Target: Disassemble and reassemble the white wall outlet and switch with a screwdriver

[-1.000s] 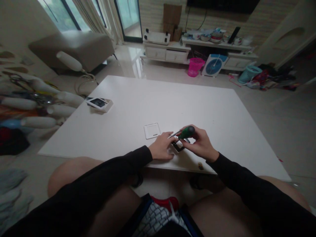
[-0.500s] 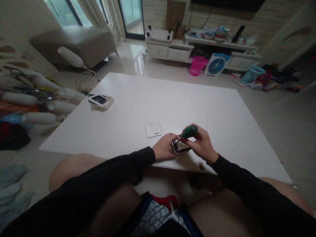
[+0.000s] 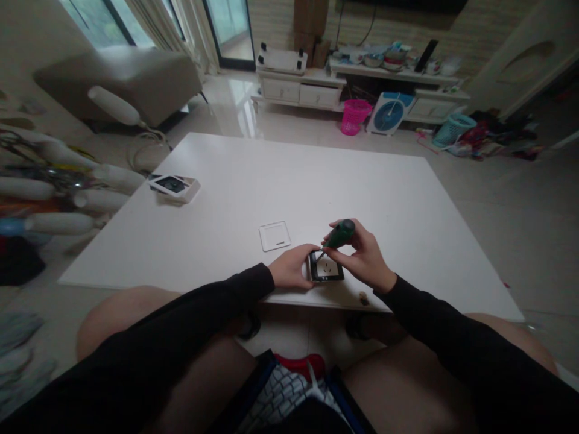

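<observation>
A wall socket (image 3: 327, 268) with a white face and black frame rests near the table's front edge. My left hand (image 3: 294, 267) grips it along its left side, thumb and fingers closed on the edges. In my right hand (image 3: 362, 250) is a screwdriver (image 3: 340, 234) with a green handle and dark end. Its shaft slants down to the left, the tip at the socket's upper left; whether it sits in a screw I cannot tell. Left of the socket lies a thin square cover frame (image 3: 275, 235). A small brownish thing (image 3: 363, 298) lies by the front edge.
The white table (image 3: 226, 181) bears an open white box (image 3: 185, 191) with a dark item at its far left. Foam-covered bars (image 3: 58, 222) crowd the left side. Beyond are a pink basket (image 3: 355, 117), a blue fan (image 3: 389, 113) and a low cabinet (image 3: 283, 90).
The socket has been turned and laid flatter, so more of its face shows. My left fingers have drawn back to its left side. The screwdriver tip stays at its upper left.
</observation>
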`<state>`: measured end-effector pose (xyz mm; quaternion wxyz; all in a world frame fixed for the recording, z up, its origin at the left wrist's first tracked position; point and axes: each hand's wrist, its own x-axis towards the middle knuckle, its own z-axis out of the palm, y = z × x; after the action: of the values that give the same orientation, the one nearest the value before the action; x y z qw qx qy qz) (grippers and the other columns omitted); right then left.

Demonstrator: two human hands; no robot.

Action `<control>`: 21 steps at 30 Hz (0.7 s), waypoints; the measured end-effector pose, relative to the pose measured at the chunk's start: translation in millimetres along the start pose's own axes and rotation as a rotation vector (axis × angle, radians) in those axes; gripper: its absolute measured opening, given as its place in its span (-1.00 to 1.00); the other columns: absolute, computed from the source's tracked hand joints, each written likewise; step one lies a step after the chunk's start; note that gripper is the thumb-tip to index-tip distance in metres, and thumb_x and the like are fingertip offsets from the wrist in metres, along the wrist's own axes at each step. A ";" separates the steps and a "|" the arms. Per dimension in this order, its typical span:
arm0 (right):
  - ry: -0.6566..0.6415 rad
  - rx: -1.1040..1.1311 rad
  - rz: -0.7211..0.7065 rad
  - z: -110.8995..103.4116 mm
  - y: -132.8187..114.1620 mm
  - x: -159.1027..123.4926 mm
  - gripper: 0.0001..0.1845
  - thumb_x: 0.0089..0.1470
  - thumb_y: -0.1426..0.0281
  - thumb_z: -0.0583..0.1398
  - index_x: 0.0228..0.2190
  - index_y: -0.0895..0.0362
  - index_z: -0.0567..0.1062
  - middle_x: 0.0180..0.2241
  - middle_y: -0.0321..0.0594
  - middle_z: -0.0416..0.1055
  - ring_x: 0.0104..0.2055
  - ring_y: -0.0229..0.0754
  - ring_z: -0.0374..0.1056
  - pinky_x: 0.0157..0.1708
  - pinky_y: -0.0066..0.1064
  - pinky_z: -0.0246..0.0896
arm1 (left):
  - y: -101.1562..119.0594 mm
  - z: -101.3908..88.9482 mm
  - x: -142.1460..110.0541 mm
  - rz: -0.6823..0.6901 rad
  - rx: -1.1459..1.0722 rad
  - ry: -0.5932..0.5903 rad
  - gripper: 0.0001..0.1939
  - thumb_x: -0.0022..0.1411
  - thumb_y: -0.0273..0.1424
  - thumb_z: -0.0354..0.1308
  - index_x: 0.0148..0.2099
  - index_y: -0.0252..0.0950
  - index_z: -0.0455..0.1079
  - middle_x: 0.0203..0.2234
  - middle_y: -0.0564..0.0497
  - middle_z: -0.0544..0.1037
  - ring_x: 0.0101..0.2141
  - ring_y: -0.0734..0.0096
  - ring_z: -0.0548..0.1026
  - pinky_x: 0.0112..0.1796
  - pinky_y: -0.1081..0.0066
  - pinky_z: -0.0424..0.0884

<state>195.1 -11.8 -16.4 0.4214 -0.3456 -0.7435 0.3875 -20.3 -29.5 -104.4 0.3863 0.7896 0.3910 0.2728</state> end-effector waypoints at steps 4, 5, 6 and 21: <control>0.046 0.040 0.041 2.1 3.6 0.2 -0.44 0.00 0.16 0.50 -0.04 0.03 0.45 -0.24 -0.23 0.59 -0.24 -0.09 0.62 -0.29 -0.28 0.62 | -0.2 -0.2 -0.8 0.007 -0.003 0.002 -0.19 -0.04 -0.35 0.45 0.27 -0.23 0.31 0.13 -0.16 0.55 0.09 -0.05 0.54 0.13 0.03 0.46; 0.044 0.060 0.041 2.5 3.5 0.7 -0.43 0.01 0.17 0.50 -0.03 0.03 0.44 -0.23 -0.23 0.61 -0.22 -0.08 0.62 -0.28 -0.27 0.62 | -0.3 0.1 -1.0 0.009 -0.002 0.002 -0.18 -0.04 -0.35 0.45 0.28 -0.23 0.30 0.13 -0.16 0.55 0.10 -0.05 0.54 0.13 0.03 0.46; 0.033 0.079 0.039 2.7 2.9 1.3 -0.44 0.03 0.19 0.49 -0.01 0.03 0.42 -0.22 -0.22 0.62 -0.19 -0.07 0.63 -0.24 -0.25 0.63 | -0.4 0.3 -1.1 0.011 -0.002 0.003 -0.17 -0.04 -0.35 0.45 0.29 -0.23 0.29 0.14 -0.17 0.55 0.10 -0.05 0.54 0.14 0.03 0.45; 0.039 0.116 0.042 3.6 1.8 0.4 -0.40 0.10 0.26 0.44 0.10 -0.03 0.34 -0.16 -0.22 0.60 -0.11 -0.06 0.62 -0.12 -0.17 0.62 | 4.7 -2.3 -1.0 0.009 -0.003 -0.003 -0.18 -0.04 -0.38 0.44 0.28 -0.23 0.29 0.13 -0.16 0.54 0.09 -0.04 0.54 0.13 0.04 0.45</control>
<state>192.1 -11.7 -19.0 0.4468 -0.3437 -0.7040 0.4319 -20.6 -31.4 -99.3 0.3868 0.7913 0.3862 0.2739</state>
